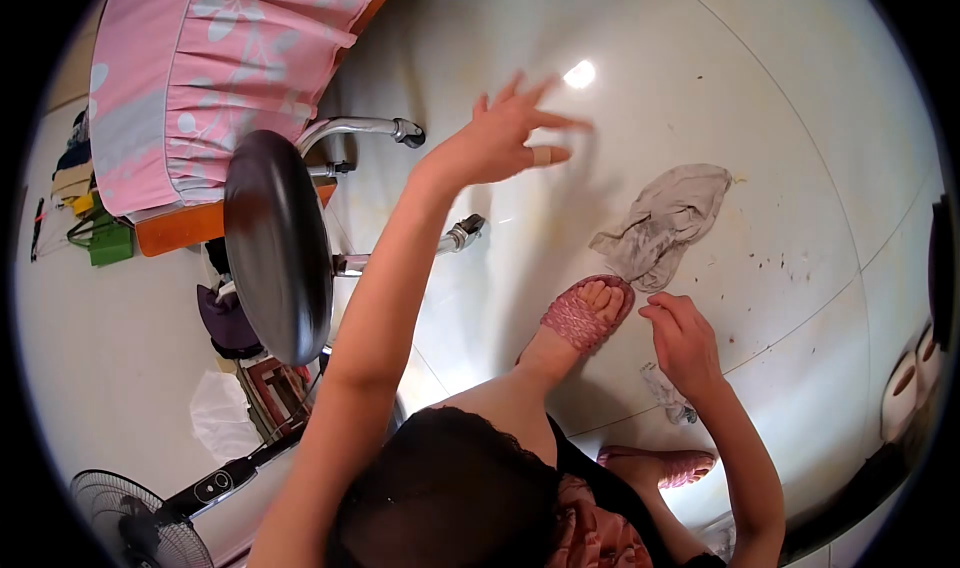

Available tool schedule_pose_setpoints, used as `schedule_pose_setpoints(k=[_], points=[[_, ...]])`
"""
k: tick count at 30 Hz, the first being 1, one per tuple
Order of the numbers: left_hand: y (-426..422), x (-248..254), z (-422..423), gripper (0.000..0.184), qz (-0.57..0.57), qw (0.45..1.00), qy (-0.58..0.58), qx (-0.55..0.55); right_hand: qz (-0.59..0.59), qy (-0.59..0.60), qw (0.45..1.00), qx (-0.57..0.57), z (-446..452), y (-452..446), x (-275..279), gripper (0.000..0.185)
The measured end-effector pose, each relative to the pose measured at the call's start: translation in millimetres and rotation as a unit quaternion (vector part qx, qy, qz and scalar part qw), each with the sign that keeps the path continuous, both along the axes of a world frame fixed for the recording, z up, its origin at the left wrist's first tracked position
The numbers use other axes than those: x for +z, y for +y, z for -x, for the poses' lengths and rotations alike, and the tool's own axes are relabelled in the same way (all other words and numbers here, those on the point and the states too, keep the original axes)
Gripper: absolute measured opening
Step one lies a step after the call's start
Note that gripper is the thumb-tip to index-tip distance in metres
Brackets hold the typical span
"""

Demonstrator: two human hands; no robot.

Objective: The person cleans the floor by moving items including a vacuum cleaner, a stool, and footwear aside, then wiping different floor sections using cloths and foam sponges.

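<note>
My left hand (512, 133) is held out above the tiled floor with its fingers spread, and a band shows on one finger. It is slightly blurred and holds nothing. Lower and to the right, my right hand (685, 345) has its fingers curled, with thumb and fingertips close together; whatever they may pinch is hidden or too small to see. A crumpled grey cloth (672, 218) lies on the floor between the two hands, just beyond my sandalled foot (590, 313). Beside my right wrist, a small crumpled whitish piece (668, 393) rests on the tiles.
Dark crumbs (757, 263) are scattered right of the cloth. A black round stool (278, 248) on chrome legs with casters stands at left, by furniture under a pink cover (235, 78). A fan (130, 518), a white plastic bag (222, 415) and slippers (905, 383) lie around.
</note>
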State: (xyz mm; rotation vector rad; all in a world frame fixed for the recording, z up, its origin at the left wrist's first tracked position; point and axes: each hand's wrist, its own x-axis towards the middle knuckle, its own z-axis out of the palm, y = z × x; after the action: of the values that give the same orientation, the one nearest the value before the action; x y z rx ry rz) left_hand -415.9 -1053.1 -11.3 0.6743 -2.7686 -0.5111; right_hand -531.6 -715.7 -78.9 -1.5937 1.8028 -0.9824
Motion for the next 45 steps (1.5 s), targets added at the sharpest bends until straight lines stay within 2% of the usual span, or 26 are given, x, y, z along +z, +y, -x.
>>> schedule_pose_setpoints(k=[2, 3, 5, 7, 8, 9, 11, 13, 15, 16, 17, 19, 20, 21, 23, 26, 28, 32, 35, 38, 41, 45], points=[[2.7, 1.3, 2.1, 0.015, 0.115, 0.992, -0.048, 0.033, 0.002, -0.002, 1.0, -0.001, 0.8, -3.9, 1.3, 0.023], [6.2, 7.4, 6.3, 0.013, 0.171, 0.981, -0.072, 0.05, -0.001, -0.008, 1.0, -0.004, 0.6, -6.1, 3.1, 0.022], [9.8, 21.0, -13.9, 0.013, 0.045, 0.965, -0.187, 0.18, -0.021, -0.036, 0.999, -0.021, 0.1, -11.9, 7.7, 0.021], [25.0, 12.6, -56.9, 0.018, -0.014, 0.973, -0.134, 0.187, -0.053, -0.078, 0.995, -0.043, -3.1, -26.0, 15.4, 0.019], [43.9, 7.3, -78.5, 0.021, -0.122, 0.963, -0.123, 0.206, -0.041, -0.097, 0.994, -0.043, -6.5, -36.6, 17.1, 0.018], [62.1, 4.6, -99.1, 0.024, -0.229, 0.942, -0.106, 0.222, -0.028, -0.114, 0.992, -0.042, -10.7, -52.4, 17.5, 0.018], [89.7, 2.3, -128.5, 0.026, -0.363, 0.864, -0.251, 0.244, -0.031, -0.148, 0.988, -0.026, -24.5, -92.2, 19.4, 0.016], [112.8, -38.5, -181.8, 0.028, -0.473, 0.802, -0.147, 0.333, -0.072, -0.196, 0.978, -0.015, -46.2, -141.0, 19.9, 0.016], [119.7, -56.4, -202.2, 0.036, -0.478, 0.747, -0.057, 0.459, -0.094, -0.233, 0.968, -0.004, -76.0, -186.3, 9.2, 0.018], [122.6, -81.4, -219.5, 0.048, -0.446, 0.738, -0.038, 0.505, -0.086, -0.237, 0.968, 0.006, -91.3, -207.0, -2.5, 0.018], [119.0, -81.0, -214.4, 0.057, -0.423, 0.748, 0.002, 0.512, -0.083, -0.242, 0.967, 0.015, -104.8, -221.1, -13.1, 0.019], [112.7, -78.6, -197.8, 0.063, -0.411, 0.748, 0.169, 0.494, -0.085, -0.204, 0.975, 0.023, -122.6, -243.4, -30.3, 0.019], [109.7, -78.6, -196.2, 0.065, -0.384, 0.772, 0.165, 0.478, -0.088, -0.186, 0.978, 0.025, -128.7, -250.6, -38.3, 0.02], [106.2, -78.3, -193.3, 0.057, -0.349, 0.789, 0.129, 0.488, -0.119, -0.178, 0.975, 0.064, -132.0, -258.3, -42.4, 0.019], [101.5, -77.6, -187.2, 0.048, -0.342, 0.78, 0.133, 0.506, -0.182, -0.162, 0.959, 0.143, -136.3, -267.5, -51.5, 0.019], [103.8, -88.5, -189.1, 0.04, -0.31, 0.799, 0.138, 0.497, -0.226, -0.243, 0.933, 0.141, -136.0, -278.5, -48.1, 0.016], [101.7, -83.1, -187.0, 0.038, -0.303, 0.802, 0.132, 0.498, -0.227, -0.238, 0.932, 0.148, -134.6, -282.1, -44.5, 0.013], [99.4, -81.7, -185.8, 0.038, -0.286, 0.811, 0.13, 0.494, -0.2, -0.194, 0.948, 0.152, -136.3, -284.3, -38.8, 0.013], [101.2, -86.0, -187.8, 0.039, -0.27, 0.82, 0.113, 0.492, -0.213, -0.246, 0.935, 0.138, -135.6, -282.7, -39.4, 0.01], [100.9, -79.9, -183.1, 0.039, -0.261, 0.818, 0.106, 0.502, -0.155, -0.172, 0.962, 0.147, -142.4, -277.7, -33.8, 0.005], [102.2, -79.0, -182.5, 0.039, -0.265, 0.816, 0.12, 0.499, -0.038, -0.118, 0.986, 0.112, -148.0, -268.6, -36.2, 0.003], [106.6, -86.4, -186.5, 0.043, -0.237, 0.835, 0.133, 0.478, -0.076, -0.165, 0.983, 0.028, -132.3, -240.7, -43.9, 0.001]])
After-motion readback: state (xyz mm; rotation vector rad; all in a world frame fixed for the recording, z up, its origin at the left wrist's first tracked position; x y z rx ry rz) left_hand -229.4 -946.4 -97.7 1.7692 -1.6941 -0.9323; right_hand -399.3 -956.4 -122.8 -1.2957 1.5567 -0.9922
